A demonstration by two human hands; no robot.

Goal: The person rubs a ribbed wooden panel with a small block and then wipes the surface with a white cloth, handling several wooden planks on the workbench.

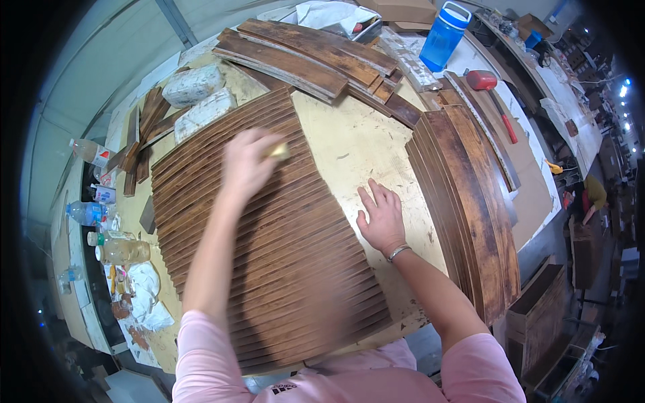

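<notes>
A small yellow piece [281, 152], its kind blurred, is pinched in the left hand's [251, 160] grip over overlapping brown wooden planks [201, 208]. Beside them, the right hand [383, 220] spreads its grip, empty, at the worktop [336, 144]. Farther right are stacked boards [474, 195], a red mallet [482, 80] and a blue bottle [442, 41].

Surface [349, 141] evenly lit, moderately bright. Right background dim, detail mushy, small lights [625, 88] blown out there. Dark soft shadow on slats [289, 235], right of left forearm [212, 269]. Left hand [248, 161] and its yellow piece [281, 151] motion-blurred, right hand [383, 218] fairly sharp. Blurry smear across lower slats. Fisheye bends straight edges; corners go black.
</notes>
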